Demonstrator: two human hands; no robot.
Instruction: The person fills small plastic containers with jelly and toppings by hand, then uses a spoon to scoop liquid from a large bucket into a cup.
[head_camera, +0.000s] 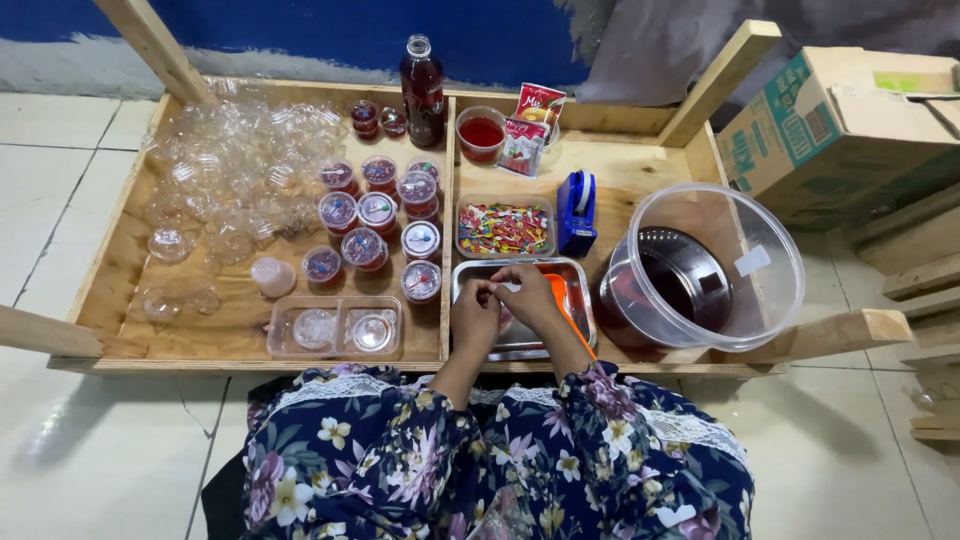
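Over the near metal tray, a small cup is pinched between left hand and right hand, fingers closed on it, catching spills

Both hands, left hand beside right hand, meet over the metal tray at the table's near edge; behind it lies the candy tray, the tape dispenser just right, the bucket farther right, sealed cups left
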